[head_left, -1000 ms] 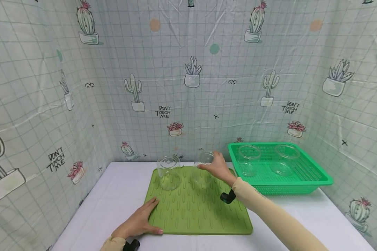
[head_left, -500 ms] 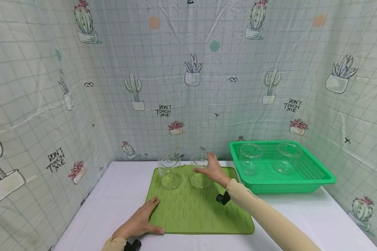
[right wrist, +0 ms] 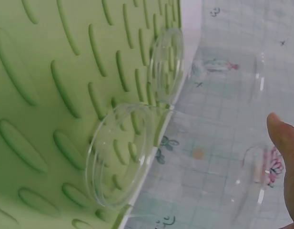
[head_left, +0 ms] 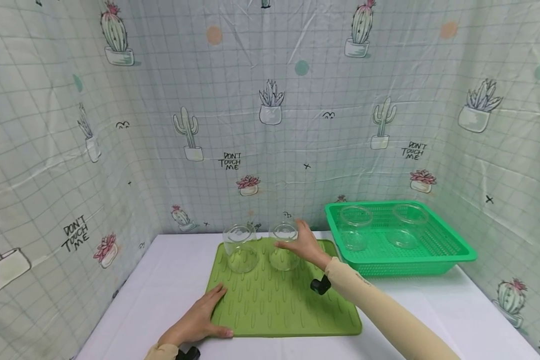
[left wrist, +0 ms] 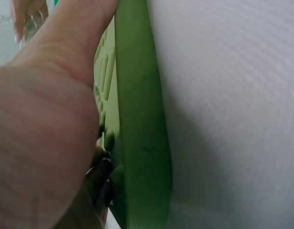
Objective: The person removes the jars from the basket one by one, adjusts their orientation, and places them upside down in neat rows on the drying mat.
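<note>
My right hand holds a clear cup near its top, thumb on the near left side and fingers behind. The cup is upside down, its wide rim at the green ridged mat. To its left, a second clear cup stands upside down on the mat. In the right wrist view, the near cup shows its rim at the mat, with the thumb beside its upper end. My left hand rests with fingers extended on the mat's front left corner, thumb along the front edge.
A green plastic basket stands to the right of the mat, with two clear cups upright inside. A white cloth covers the table. Behind and at both sides hangs a cactus-print sheet.
My right hand has moved left with the cup, bringing it closer to the other cup and down to the mat. The left hand stays at the mat's corner.
</note>
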Demonstrator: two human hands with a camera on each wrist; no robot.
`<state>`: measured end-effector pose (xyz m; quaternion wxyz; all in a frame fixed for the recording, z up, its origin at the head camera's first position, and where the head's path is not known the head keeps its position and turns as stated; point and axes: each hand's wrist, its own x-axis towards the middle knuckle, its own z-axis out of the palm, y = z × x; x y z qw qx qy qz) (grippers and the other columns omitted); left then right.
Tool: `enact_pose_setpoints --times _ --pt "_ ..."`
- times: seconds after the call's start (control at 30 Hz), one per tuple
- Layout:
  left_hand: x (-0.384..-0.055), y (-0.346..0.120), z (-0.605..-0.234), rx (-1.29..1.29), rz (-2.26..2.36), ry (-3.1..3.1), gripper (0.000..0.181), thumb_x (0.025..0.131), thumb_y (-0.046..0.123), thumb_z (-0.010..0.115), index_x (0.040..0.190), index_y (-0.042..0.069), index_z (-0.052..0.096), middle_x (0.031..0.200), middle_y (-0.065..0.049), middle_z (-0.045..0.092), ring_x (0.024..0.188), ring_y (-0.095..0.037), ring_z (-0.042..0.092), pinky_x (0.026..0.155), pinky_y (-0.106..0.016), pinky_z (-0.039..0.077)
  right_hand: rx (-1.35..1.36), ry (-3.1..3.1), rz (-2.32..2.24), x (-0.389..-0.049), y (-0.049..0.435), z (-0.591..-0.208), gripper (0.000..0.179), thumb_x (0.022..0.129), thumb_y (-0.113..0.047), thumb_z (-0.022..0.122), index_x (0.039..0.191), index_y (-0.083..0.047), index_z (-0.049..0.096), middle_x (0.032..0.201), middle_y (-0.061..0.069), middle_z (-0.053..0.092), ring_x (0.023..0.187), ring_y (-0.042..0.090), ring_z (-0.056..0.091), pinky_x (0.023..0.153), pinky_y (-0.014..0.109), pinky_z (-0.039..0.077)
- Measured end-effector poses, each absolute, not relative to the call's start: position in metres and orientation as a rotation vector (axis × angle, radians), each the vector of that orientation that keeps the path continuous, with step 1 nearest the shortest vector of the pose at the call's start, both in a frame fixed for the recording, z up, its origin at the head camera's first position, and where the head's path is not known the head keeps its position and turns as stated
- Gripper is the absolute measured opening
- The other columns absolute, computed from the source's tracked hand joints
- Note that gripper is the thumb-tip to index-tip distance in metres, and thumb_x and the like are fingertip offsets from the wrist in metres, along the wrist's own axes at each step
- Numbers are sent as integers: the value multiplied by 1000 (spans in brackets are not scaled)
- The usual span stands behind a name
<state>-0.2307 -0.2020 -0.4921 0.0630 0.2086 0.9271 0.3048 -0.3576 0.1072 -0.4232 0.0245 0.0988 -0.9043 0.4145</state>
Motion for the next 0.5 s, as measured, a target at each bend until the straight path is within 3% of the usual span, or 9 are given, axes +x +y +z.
enact_pose_setpoints --times 0.27,0.5 --pt "-229 -201 -493 644 918 2826 113 67 54 82 147 -5 31 154 -27 26 140 -49 27 108 -66 29 324 -2790 1240 -346 122 -407 105 81 -53 72 153 1 18 157 25 20 144 42 24 109 58 34" --pt "-230 -202 -495 657 908 2828 111 68 55 82 147 -5 32 154 -27 26 139 -50 28 106 -67 31 329 -2751 1174 -334 152 -385 92 85 -50 69 150 0 29 153 24 33 139 42 34 106 58 39"
